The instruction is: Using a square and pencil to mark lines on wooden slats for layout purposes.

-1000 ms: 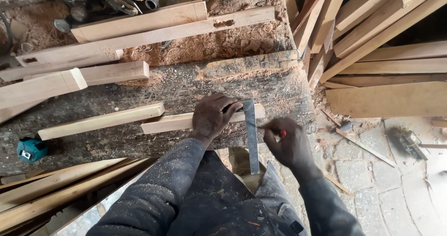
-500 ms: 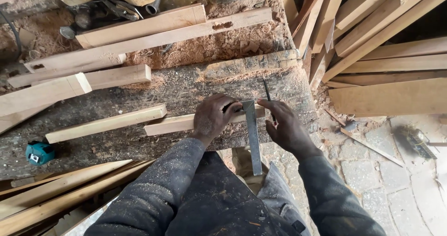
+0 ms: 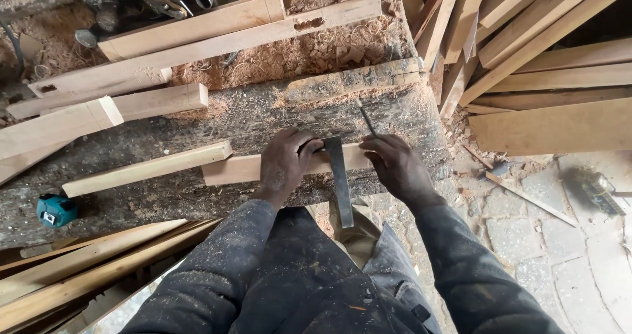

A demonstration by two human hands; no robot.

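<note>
Left hand (image 3: 284, 163) presses flat, fingers spread, on short pale wooden batten (image 3: 243, 169) at the near edge of rough dark workbench (image 3: 263, 120), pinning grey steel try square (image 3: 339, 179) across it. Right hand (image 3: 395, 166) pinches dark pencil (image 3: 365, 118) beside the blade, likely for a guided line.

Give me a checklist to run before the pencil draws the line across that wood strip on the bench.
1. Left hand presses the wood strip flat on the workbench: ok.
2. Try square lies across the strip, blade toward the body: ok.
3. Square's stock tight against the strip's edge: cannot tell, fingers cover it.
4. Right hand holds the pencil: ok.
5. Pencil tip against the blade: cannot tell, the hand hides it.
6. Neighbouring strip clear of the marking spot: ok.
</note>
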